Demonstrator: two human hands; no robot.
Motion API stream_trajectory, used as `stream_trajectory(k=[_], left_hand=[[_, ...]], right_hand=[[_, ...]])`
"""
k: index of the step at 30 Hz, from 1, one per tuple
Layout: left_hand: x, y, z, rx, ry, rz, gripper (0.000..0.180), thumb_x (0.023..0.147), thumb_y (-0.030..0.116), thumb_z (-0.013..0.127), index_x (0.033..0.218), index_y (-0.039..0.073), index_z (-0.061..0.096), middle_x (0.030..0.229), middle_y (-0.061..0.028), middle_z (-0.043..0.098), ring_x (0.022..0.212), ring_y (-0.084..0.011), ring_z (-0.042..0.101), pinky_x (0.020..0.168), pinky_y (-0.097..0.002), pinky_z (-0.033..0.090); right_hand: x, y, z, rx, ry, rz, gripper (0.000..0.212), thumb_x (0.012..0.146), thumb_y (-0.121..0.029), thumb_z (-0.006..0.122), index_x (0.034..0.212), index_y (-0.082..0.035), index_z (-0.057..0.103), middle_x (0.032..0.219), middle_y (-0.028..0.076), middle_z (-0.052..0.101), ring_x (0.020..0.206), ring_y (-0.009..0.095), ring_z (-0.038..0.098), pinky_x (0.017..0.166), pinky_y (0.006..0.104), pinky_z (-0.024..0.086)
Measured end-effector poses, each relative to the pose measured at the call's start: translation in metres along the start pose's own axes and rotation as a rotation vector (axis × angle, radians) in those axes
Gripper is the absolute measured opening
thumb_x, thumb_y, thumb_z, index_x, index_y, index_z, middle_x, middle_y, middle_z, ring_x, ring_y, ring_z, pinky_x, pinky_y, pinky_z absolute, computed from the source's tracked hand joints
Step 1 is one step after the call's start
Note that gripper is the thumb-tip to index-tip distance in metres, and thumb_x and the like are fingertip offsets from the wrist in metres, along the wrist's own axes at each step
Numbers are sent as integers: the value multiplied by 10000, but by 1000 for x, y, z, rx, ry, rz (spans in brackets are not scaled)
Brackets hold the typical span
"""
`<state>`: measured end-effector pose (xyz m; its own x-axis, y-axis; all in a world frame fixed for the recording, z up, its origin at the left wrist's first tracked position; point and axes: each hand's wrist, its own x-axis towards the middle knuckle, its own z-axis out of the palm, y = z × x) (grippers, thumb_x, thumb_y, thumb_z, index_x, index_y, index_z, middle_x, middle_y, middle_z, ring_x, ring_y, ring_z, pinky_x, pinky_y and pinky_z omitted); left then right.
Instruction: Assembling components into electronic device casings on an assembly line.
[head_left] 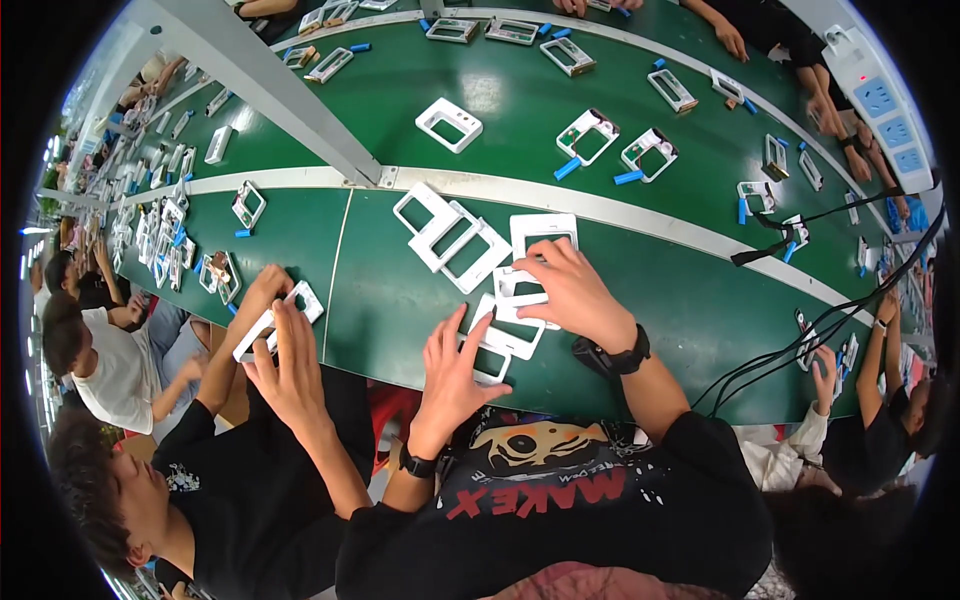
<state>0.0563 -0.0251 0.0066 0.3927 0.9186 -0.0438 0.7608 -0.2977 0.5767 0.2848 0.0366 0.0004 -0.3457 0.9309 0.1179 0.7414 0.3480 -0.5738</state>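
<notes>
Left hand (452,372) spread flat, grip released, fingertips pressing a white rectangular plastic frame (488,358) at the near edge of the green desk (400,290). Right hand (572,293) resting over another white plastic frame (520,287), fingers curled on its rim, grip loose. Stack of similar white frames (452,237) just beyond. Neighbour's hands (280,340) holding a frame at left.

Smooth white plastic frames (520,335) lie on matt green belt (400,290).
</notes>
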Motion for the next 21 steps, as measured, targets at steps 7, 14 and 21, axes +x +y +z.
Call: stream_trajectory(k=[7, 14, 21], left_hand=[[16, -35, -8, 36, 159, -24, 871, 567, 139, 865, 1355, 124, 493, 1440, -148, 392, 1302, -370, 342, 1071, -478, 310], [32, -57, -14, 119, 397, 63, 804, 583, 126, 863, 1313, 88, 529, 1369, -141, 478, 1270, -367, 420, 1054, -465, 351], [19, 63, 20, -767, 201, 116, 977, 622, 184, 900, 1424, 41, 359, 1355, -178, 497, 1179, -309, 541, 1010, -429, 429]], right_hand=[[-3, 3, 2, -32, 82, -6, 334, 785, -193, 722, 1104, -111, 665, 1055, 65, 606, 963, 265, 554, 831, 375, 474], [4, -1, -23, 286, 217, 184, 221, 872, -129, 632, 1083, -74, 668, 834, 86, 645, 713, 162, 608, 667, 310, 498], [-59, -15, -39, 873, -73, 284, 200, 914, -124, 608, 1075, -7, 624, 852, 57, 675, 627, 120, 630, 558, 280, 496]])
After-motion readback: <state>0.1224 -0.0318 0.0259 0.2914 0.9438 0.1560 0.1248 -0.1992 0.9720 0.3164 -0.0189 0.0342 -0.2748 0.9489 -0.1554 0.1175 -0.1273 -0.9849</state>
